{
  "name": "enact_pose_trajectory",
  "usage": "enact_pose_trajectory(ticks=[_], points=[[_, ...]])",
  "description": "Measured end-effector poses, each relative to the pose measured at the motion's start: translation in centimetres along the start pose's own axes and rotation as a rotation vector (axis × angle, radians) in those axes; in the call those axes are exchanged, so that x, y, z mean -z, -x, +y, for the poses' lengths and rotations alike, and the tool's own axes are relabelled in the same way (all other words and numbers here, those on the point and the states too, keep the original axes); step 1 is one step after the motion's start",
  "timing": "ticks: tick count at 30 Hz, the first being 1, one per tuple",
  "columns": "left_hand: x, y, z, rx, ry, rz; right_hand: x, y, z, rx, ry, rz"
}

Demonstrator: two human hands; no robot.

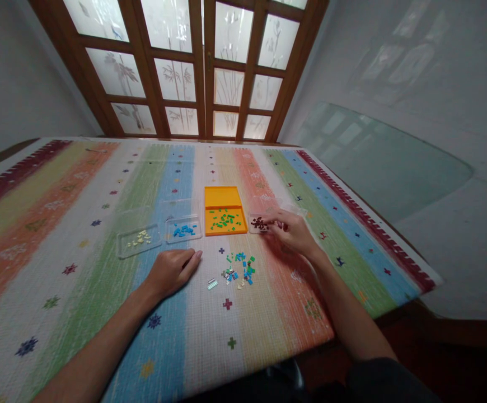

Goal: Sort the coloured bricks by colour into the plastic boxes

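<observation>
My right hand is over the right side of a clear plastic box that holds small dark brown bricks. Its thumb and fingers are pinched together at the box; what lies between them, if anything, is too small to make out. My left hand rests on the tablecloth with fingers curled under and thumb pointing right, and no object shows in it. To the right of its thumb lies a loose pile of small blue, green, white and brown bricks, with a pale mint piece at its left.
An open orange case holds green bricks. Left of it stand a clear box with blue bricks and another with pale yellow bricks, lids raised. A striped tablecloth covers the table; glazed wooden doors stand beyond.
</observation>
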State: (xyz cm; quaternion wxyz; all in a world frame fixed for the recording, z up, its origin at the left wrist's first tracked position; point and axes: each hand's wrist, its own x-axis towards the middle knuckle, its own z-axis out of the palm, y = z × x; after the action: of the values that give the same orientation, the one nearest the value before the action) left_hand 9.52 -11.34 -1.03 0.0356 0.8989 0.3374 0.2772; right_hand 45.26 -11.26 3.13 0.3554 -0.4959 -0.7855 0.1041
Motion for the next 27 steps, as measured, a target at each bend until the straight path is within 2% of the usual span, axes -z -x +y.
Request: enact_pose_trajectory(ticks=[3,6,8,10,16,27], points=[[0.0,-0.1,0.0,-0.001,-0.005,0.001,-1.6,0.4,-2.7,0.076,-0.1,-0.106],[0.1,-0.1,0.1,0.002,-0.004,-0.005,-3.5,1.1,-5.2,0.174,-0.108,-0.286],[0.2,-0.2,0.2,0.006,0.004,-0.01,-4.5,1.5,-6.4,0.206,-0.107,-0.406],[0.3,-0.2,0.2,0.014,0.015,-0.014,-5.0,1.9,-7.2,0.207,-0.093,-0.47],[0.1,-0.1,0.1,0.022,0.015,-0.012,-5.2,2.1,-7.7,0.174,0.009,-0.514],[0.0,0.0,0.1,0.016,0.011,-0.016,-6.0,2.3,-8.1,0.218,0.012,-0.507]])
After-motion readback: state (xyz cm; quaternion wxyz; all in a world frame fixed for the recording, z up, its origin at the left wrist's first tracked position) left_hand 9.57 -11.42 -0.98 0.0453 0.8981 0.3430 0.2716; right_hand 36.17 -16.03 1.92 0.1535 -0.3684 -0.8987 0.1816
